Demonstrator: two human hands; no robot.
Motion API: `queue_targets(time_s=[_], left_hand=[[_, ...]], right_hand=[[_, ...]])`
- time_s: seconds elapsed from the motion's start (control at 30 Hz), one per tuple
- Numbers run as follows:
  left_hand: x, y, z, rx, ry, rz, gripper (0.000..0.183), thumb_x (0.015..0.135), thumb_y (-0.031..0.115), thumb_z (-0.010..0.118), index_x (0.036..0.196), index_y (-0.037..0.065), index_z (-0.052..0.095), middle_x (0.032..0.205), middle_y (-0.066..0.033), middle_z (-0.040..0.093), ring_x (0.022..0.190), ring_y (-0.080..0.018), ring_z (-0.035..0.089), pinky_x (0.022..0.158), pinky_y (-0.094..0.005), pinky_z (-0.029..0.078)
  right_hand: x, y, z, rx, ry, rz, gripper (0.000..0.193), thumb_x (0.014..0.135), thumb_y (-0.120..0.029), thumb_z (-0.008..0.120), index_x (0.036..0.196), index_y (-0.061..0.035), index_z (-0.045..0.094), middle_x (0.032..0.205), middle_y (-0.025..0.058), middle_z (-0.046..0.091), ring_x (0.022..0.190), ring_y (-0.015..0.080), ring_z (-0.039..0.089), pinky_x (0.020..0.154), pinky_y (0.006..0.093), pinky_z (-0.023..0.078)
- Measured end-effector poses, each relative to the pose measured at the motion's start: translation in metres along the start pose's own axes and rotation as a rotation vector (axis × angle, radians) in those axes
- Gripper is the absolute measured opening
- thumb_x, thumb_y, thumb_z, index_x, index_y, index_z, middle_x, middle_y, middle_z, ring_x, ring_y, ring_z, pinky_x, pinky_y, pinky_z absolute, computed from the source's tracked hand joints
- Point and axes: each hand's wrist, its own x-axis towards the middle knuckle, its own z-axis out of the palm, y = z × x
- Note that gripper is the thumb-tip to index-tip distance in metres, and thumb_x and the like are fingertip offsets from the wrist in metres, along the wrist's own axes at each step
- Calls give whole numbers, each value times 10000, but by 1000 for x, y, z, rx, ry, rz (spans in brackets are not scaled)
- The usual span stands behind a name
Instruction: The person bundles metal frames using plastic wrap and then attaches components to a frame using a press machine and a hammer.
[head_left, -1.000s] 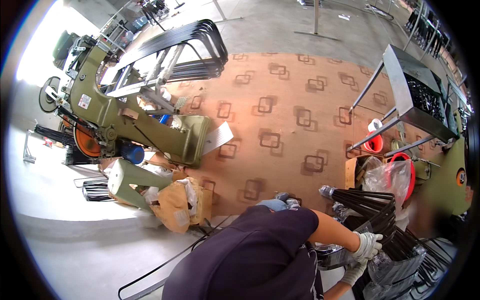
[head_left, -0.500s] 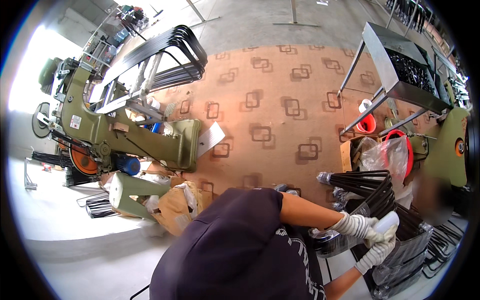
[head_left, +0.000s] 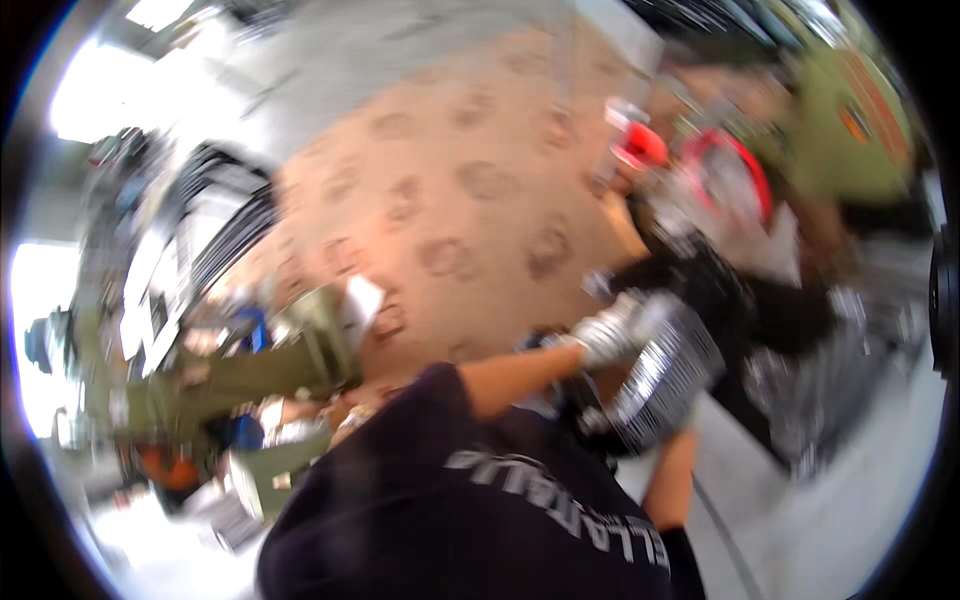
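The picture is smeared by motion. My left hand (head_left: pixel 604 340), in a whitish knit glove, is closed at the upper left edge of a bundle wrapped in clear plastic (head_left: pixel 665 375). Dark lengths show through the shiny film, and the bundle stands tilted in front of me. My right forearm (head_left: pixel 672 480) runs up behind the lower part of that bundle, which hides my right hand and its fingers. Beyond my left hand lies a heap of dark bent tubes (head_left: pixel 700 280), too blurred to make out singly.
More plastic-wrapped stock (head_left: pixel 830 390) lies at the right. Farther off are a red container (head_left: pixel 640 147), a red ring-shaped rim (head_left: pixel 755 175) and a green machine (head_left: pixel 850 130). Another green machine (head_left: pixel 270 380) and a rack of black bent tubes (head_left: pixel 225 215) stand at the left.
The view has swung to the right. My hands were together on a whitish roll; now they are apart at the wrapped bundle, and the roll is out of sight.
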Motion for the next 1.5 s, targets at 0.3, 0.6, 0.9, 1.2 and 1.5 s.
queue_targets(time_s=[0.3, 0.6, 0.9, 1.2, 1.5], left_hand=[[51, -2, 5, 335, -499, -47, 382, 857, 279, 457, 1205, 128, 506, 1219, -138, 517, 1125, -231, 486, 948, -356, 384], [121, 84, -40, -11, 81, 680, 351, 855, 386, 441, 1036, 144, 620, 1067, -36, 591, 1123, -218, 466, 1060, -478, 168], [160, 66, -67, 61, -260, 1018, 926, 658, 601, 602, 1342, 59, 292, 1342, -147, 376, 1273, -274, 313, 1079, -484, 119], [213, 70, -101, 479, -469, 1542, 1338, 242, 462, 796, 1364, 51, 193, 1372, -206, 265, 1274, -348, 272, 1059, -497, 126], [209, 67, -103, 284, -530, 1736, 1201, 286, 411, 795, 1292, 1, 283, 1226, -189, 382, 1120, -345, 394, 963, -450, 271]], right_hand=[[46, -7, 17, 186, 137, 46, 383, 878, -291, 479, 1189, -69, 505, 1213, 86, 508, 1068, 219, 492, 907, 320, 411], [27, -54, -23, -532, 307, -200, 285, 803, -282, 573, 969, -51, 590, 795, 41, 601, 750, 134, 564, 706, 242, 450], [12, -72, -34, -351, 529, -70, 514, 671, -439, 716, 960, -24, 623, 843, 40, 604, 730, 147, 546, 647, 273, 421], [-21, -87, 4, -245, 467, 67, 568, 687, -444, 638, 1027, 9, 590, 888, 92, 598, 766, 176, 537, 718, 299, 421], [-16, -76, 13, -274, 436, -20, 515, 709, -401, 656, 1030, -3, 589, 889, 97, 617, 755, 170, 583, 672, 280, 454]])
